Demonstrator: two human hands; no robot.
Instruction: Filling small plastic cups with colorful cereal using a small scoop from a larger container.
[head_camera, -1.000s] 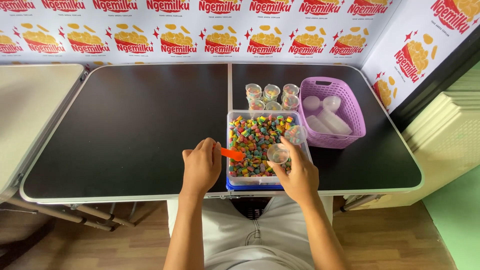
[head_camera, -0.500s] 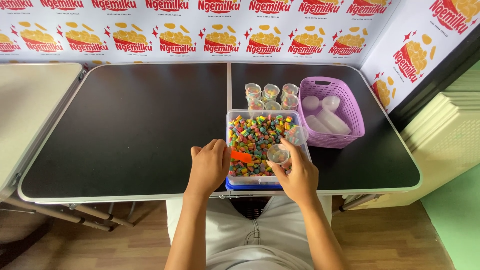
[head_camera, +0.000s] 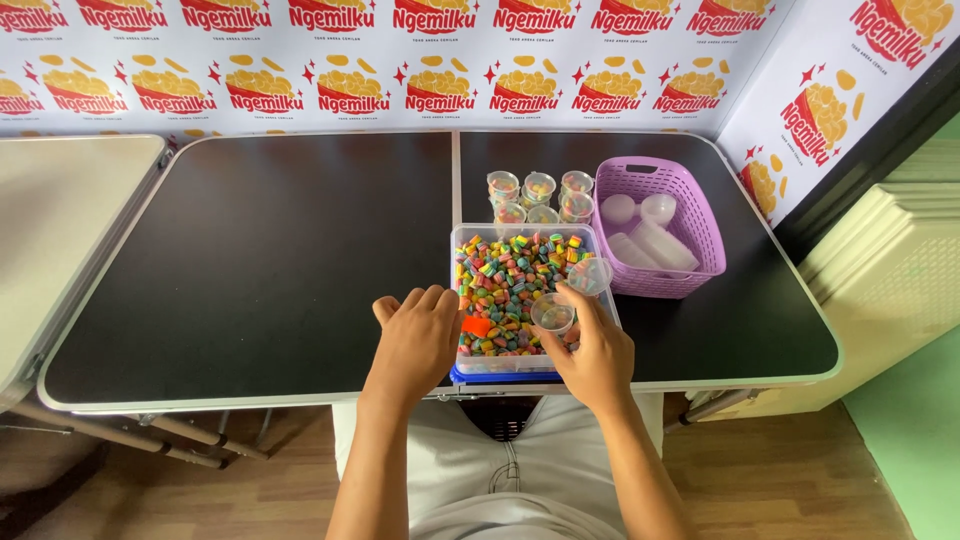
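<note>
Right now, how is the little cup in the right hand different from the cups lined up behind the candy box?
The cup in the right hand is empty, open and held over the candy box; the filled cups stand on the black table, hold candy and seem to be lidded. One is alone, the others grouped. All are small and of clear plastic.

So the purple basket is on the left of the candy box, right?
Not quite. The purple basket sits to the right of the candy box, as the head view shows. It is purple, and it holds clear cups and lids. The right hand holds a small clear cup over the box.
</note>
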